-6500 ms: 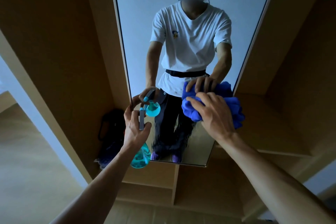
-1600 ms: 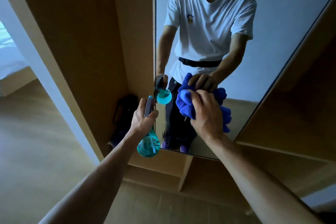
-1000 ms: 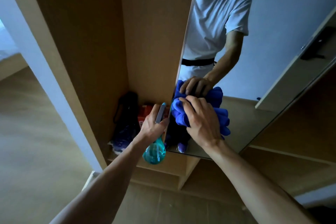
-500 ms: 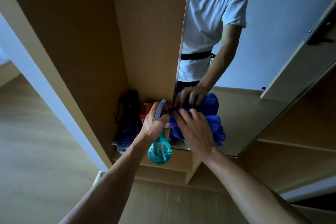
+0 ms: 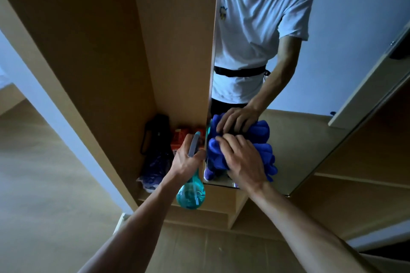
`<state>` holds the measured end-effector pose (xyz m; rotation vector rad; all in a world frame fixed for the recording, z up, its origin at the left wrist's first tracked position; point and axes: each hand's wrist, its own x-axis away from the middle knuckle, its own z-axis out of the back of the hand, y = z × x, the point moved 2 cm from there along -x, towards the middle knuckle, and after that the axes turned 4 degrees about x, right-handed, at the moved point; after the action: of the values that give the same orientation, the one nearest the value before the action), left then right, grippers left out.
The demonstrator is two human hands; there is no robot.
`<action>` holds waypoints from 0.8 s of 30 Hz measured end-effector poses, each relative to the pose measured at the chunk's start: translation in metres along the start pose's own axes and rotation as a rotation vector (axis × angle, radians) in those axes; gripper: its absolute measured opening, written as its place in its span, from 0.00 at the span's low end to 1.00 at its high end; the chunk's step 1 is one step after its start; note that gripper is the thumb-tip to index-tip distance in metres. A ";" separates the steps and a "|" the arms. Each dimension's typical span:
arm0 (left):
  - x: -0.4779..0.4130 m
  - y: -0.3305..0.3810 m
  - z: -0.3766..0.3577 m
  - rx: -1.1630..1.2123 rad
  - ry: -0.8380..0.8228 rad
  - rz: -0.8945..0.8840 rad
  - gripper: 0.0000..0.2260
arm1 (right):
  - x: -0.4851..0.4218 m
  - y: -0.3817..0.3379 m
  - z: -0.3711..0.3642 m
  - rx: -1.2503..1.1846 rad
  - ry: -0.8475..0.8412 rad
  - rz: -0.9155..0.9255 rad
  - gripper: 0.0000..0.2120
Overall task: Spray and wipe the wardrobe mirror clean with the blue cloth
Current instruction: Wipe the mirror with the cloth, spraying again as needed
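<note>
Where the blue cloth (image 5: 215,155) lay: bunched in thick folds against the mirror (image 5: 299,139), low down by the glass's left edge and just above its bottom edge, under the right hand (image 5: 241,159) (its double showed in the glass directly above).
Right hand: it lay on top of the cloth with fingers bent into the folds, holding the bundle against the glass. The forearm ran in from the lower right, and the left hand (image 5: 185,159) was just beside it.
Left hand: it was wrapped round the neck of the spray bottle (image 5: 190,195), just left of the cloth and close to the mirror's edge. Whether it touched the cloth could not be told.
Spray bottle: teal and see-through. Its round body hung below the fist, and its grey head stuck up between thumb and fingers.
Mirror: a tall pane set in the wardrobe (image 5: 177,39). It reflected a person in a white T-shirt (image 5: 255,17) with a black belt (image 5: 239,72), one arm reaching down to the mirrored cloth, with a pale wall behind.
Left compartment: on the bottom board beside the mirror were a black bag (image 5: 155,135), a red box (image 5: 184,137) just beyond the left hand, and a purplish thing (image 5: 153,168) in front of the bag, too dim to name.
Right side: wooden shelf boards (image 5: 355,184) ran below and to the right of the mirror.
Underfoot: a pale wood floor (image 5: 44,184) stretched off to the left and under both forearms.
</note>
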<state>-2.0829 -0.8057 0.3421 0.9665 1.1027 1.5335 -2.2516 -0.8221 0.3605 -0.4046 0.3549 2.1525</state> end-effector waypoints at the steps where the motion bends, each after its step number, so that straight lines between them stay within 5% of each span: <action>1: 0.000 -0.001 -0.002 0.005 0.004 -0.004 0.17 | -0.002 0.006 0.008 -0.018 0.031 -0.013 0.22; 9: -0.002 -0.003 -0.006 0.048 0.032 0.005 0.19 | -0.009 0.026 0.041 -0.047 0.220 0.012 0.21; 24: -0.013 -0.020 -0.002 0.274 0.038 0.118 0.18 | -0.010 -0.010 -0.018 -0.042 0.172 0.137 0.15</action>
<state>-2.0776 -0.8167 0.3219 1.2102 1.3267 1.5255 -2.2348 -0.8306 0.3475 -0.6070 0.4459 2.2674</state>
